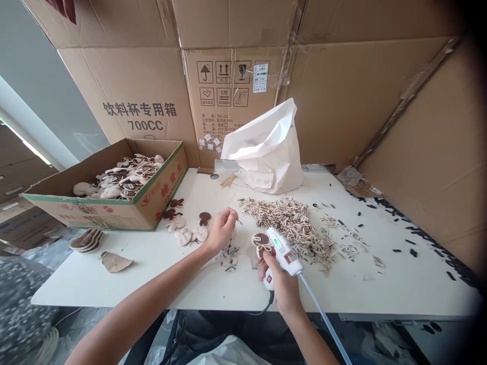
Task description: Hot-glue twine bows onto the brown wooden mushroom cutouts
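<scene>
My right hand point(283, 286) is closed around a white hot glue gun point(279, 246) with a green-lit display and a long clear glue stick running out of its back. The same hand pinches a brown-and-cream plush piece point(259, 239), which carries a small label and a cord bow, beside the gun's nozzle. Over the table's middle, my left hand point(222, 230) has its fingertips pressed together; a small dark tip shows at them, too little to name. Brown and cream plush pieces point(184, 235) lie just left of that hand. A heap of cord bows point(289, 223) lies beyond the glue gun.
An open cardboard box point(152, 215) full of plush pieces stands at the left. A white bag point(281, 167) and thin wooden sticks point(229, 180) are at the back. Black strips point(413, 252) are scattered right. Stacked plush pieces point(87, 240) and torn cardboard point(115, 262) lie front left.
</scene>
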`<state>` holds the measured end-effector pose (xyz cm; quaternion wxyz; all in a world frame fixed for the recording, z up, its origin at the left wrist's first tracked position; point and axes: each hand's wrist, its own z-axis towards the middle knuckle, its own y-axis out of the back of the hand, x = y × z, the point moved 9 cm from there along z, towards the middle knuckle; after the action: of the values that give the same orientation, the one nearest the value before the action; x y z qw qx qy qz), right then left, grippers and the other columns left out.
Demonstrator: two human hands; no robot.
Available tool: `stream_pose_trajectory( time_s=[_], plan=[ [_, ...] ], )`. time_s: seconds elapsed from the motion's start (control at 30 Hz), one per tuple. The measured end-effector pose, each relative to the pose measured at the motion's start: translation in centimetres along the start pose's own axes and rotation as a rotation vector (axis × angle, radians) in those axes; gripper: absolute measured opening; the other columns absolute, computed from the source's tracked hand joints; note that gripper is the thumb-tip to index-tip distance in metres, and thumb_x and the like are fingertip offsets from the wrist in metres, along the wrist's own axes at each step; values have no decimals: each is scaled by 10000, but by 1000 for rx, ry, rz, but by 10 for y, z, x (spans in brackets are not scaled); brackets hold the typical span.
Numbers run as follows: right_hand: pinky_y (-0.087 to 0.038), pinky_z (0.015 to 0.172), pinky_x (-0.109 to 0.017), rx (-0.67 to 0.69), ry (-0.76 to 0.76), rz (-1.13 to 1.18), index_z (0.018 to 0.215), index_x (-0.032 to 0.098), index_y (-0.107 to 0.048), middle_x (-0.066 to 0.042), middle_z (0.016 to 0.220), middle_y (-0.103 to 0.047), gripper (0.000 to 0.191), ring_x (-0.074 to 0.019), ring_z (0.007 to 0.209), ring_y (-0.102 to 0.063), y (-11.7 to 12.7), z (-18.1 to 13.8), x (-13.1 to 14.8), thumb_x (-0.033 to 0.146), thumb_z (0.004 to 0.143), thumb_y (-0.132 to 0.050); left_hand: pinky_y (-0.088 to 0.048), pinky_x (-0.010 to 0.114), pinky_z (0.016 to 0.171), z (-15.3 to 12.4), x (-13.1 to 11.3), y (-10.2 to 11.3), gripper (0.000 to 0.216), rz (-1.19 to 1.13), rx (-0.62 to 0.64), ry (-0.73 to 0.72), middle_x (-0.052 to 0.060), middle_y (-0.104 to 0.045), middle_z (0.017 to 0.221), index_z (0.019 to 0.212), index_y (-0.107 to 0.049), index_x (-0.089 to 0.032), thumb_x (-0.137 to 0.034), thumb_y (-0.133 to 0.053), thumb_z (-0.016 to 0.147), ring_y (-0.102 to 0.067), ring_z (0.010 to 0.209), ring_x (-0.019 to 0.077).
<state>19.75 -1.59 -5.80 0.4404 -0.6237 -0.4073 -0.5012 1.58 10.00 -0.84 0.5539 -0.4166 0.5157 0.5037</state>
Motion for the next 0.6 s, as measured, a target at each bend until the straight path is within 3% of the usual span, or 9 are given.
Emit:
stream_pose_trajectory(
  time_s=[0.23,0.37,0.6],
  plan=[
    [-387,475,-264,-6,-1,-21,882,199,-704,-28,680,-710,382,-139,493,-540,2,1,-2,576,875,-765,-271,214,482,0,1,-4,485,6,30,-8,-61,-336,552,714,-420,-200,-557,-441,1041,-307,486,88],
    [-407,487,-269,-7,2,-16,883,200,-710,-31,682,-713,395,-141,491,-544,1,1,-2,590,861,-770,-296,222,479,0,1,-3,483,61,30,3,-45,-430,550,783,-548,-184,-598,-483,1022,-359,477,94],
    [-404,471,-258,-14,-3,6,909,195,-725,-44,721,-730,381,-128,486,-548,3,1,-6,570,865,-777,-423,228,594,2,-4,-2,424,-9,36,-73,46,-654,818,941,-646,-163,-583,-602,979,-559,708,134]
  ],
)
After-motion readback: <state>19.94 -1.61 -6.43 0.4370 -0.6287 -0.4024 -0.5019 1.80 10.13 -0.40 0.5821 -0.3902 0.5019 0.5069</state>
